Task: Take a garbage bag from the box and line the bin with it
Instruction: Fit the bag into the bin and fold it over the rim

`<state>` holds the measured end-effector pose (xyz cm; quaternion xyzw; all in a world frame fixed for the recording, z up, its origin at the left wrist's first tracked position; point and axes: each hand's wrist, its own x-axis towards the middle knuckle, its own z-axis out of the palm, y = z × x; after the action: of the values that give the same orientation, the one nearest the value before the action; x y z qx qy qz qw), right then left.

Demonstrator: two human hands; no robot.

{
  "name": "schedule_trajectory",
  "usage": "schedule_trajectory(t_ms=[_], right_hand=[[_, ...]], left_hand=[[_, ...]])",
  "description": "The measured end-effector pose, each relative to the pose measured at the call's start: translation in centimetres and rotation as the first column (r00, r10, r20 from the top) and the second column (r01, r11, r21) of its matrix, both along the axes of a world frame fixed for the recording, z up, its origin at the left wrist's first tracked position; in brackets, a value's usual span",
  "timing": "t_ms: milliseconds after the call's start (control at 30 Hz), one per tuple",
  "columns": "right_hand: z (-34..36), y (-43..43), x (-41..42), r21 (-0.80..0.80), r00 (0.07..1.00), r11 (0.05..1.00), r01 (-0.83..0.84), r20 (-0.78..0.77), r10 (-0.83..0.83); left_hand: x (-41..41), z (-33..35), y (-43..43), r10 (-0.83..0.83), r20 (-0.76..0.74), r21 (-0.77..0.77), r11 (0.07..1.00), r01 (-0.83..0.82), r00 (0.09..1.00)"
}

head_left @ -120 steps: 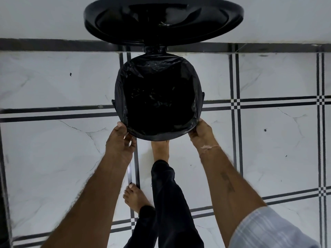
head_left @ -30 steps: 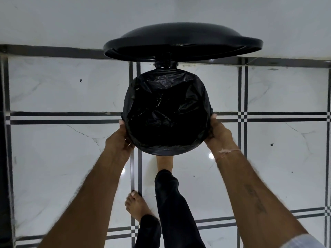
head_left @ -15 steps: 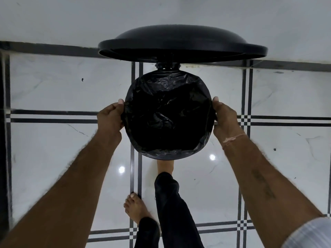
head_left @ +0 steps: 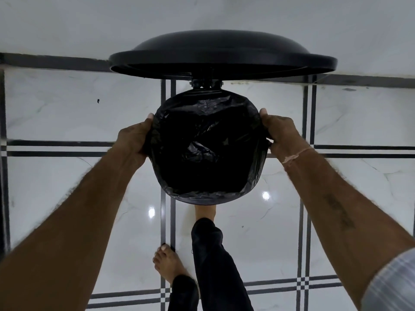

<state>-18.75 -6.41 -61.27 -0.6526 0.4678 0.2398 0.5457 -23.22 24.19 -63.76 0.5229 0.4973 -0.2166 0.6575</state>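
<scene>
A round black pedal bin stands on the floor with its lid raised over the far side. A black garbage bag lines the inside, its edge folded over the bin's rim. My left hand grips the bag's folded edge on the bin's left side. On the right side my right hand grips the edge too. Crumpled plastic bulges inside the bag. My foot presses at the bin's near base, where the pedal is hidden. The box is not in view.
The floor is glossy white marble tile with black double stripes. A white wall rises right behind the bin. My other bare foot stands just in front, left of my dark trouser leg.
Both hands have slid from the near edge of the rim up along its sides toward the back. The lid has stayed raised.
</scene>
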Motion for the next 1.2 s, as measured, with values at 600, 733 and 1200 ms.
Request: schedule_trajectory(t_ms=[600,733,1200], right_hand=[[-1.1,0.5,3.3,0.271,0.989,0.954,-0.131,-0.027,0.143],[-0.8,0.7,4.2,0.212,0.988,0.967,-0.142,-0.03,0.151],[-4.1,11.0,-2.4,-0.665,0.135,0.097,-0.741,-0.006,0.991]], left_hand=[[6.2,-0.5,-0.2,-0.344,-0.167,-0.113,0.938,0.329,0.924],[6.3,-0.1,-0.6,-0.363,-0.182,-0.065,0.932,0.357,0.914],[-2.6,-1.7,-2.7,-0.559,0.334,0.652,0.718,0.242,0.759]])
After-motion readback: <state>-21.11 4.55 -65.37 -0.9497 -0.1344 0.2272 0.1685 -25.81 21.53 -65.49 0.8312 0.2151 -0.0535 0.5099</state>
